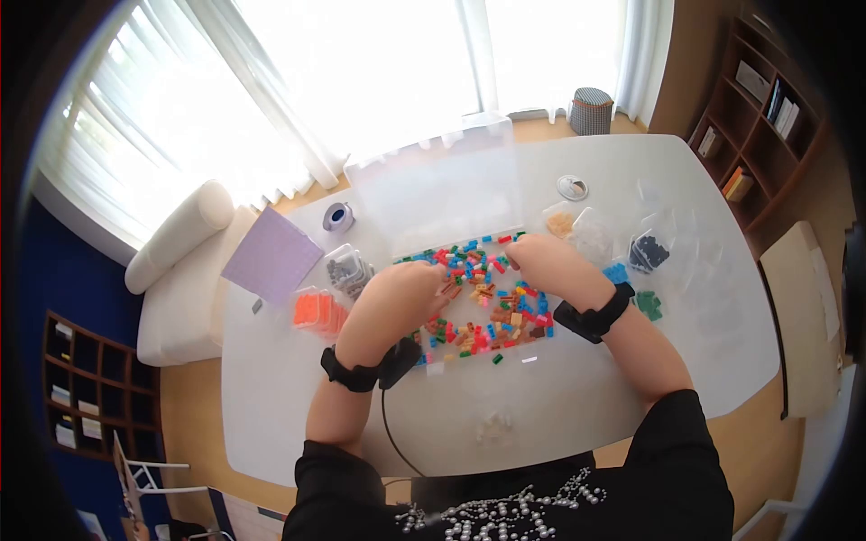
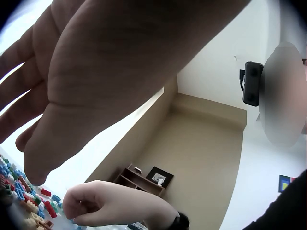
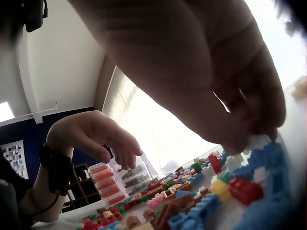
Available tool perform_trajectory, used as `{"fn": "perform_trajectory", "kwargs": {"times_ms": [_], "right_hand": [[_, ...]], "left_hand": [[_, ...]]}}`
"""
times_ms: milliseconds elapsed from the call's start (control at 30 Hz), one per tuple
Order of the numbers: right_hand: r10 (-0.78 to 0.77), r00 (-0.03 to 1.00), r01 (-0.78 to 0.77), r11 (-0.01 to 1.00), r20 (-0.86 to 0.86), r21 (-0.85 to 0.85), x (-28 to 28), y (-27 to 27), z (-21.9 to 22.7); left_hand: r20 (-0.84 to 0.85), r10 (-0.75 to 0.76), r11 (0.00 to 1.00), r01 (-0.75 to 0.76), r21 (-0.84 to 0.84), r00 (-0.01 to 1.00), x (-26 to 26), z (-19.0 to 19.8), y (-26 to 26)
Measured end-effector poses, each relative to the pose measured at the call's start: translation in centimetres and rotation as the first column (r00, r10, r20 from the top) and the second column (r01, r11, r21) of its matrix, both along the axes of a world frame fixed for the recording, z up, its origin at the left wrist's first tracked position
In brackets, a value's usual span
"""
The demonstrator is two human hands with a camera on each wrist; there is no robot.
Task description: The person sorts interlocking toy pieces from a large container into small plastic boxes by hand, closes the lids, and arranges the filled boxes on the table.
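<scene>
A wide heap of small coloured toy building bricks (image 1: 487, 338) lies on the table inside a shallow clear tray. Over its left part hangs my left hand (image 1: 406, 293), fingers loosely bent downward and holding nothing, as the right wrist view shows of the left hand (image 3: 98, 136). My right hand (image 1: 552, 263) reaches down at the far right of the heap. Its thumb and fingers come together on a small whitish brick (image 3: 259, 141), partly hidden by the fingertips. Close by lie a red brick (image 3: 245, 190) and blue bricks (image 3: 273, 167).
Stacked clear boxes of orange bricks (image 1: 316, 311) and grey bricks (image 1: 345, 270) stand left. Boxes of black bricks (image 1: 648, 252) and tan bricks (image 1: 559, 221), plus green bricks (image 1: 648, 305), are right. A clear upright lid (image 1: 437, 189) stands behind the heap; a tape roll (image 1: 338, 216) is at back left.
</scene>
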State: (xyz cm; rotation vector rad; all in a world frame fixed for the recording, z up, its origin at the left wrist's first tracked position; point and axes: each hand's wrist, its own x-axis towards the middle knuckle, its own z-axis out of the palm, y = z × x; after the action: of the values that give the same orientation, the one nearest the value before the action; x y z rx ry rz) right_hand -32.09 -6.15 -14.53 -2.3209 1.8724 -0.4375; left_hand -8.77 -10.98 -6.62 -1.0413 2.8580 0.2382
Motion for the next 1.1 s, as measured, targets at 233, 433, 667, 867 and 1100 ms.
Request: {"fn": "perform_trajectory", "kwargs": {"times_ms": [233,433,667,867,1100], "right_hand": [[0.054,0.987,-0.051,0.998,0.15,-0.023,0.8,-0.8,-1.0],[0.045,0.986,-0.053,0.998,0.163,0.043,0.6,-0.6,-0.4],[0.056,0.977,-0.077,0.993,0.208,0.092,0.6,-0.2,0.5],[0.081,0.979,-0.111,0.981,0.189,0.156,0.7,-0.3,0.8],[0.004,0.983,-0.01,0.999,0.182,0.032,1.4,0.1,-0.7]], "left_hand": [[-0.173,-0.231,0.97,0.241,0.036,0.957,0.1,-3.4,0.6],[-0.17,-0.234,0.971,0.239,0.008,0.957,0.0,-4.9,0.1],[-0.267,-0.189,0.97,0.222,0.097,0.945,1.2,-4.9,0.3],[-0.367,-0.123,0.99,0.138,0.013,0.922,0.3,-5.4,0.2],[-0.298,-0.057,0.989,0.096,0.117,0.953,-0.3,-6.5,-1.6]]}}
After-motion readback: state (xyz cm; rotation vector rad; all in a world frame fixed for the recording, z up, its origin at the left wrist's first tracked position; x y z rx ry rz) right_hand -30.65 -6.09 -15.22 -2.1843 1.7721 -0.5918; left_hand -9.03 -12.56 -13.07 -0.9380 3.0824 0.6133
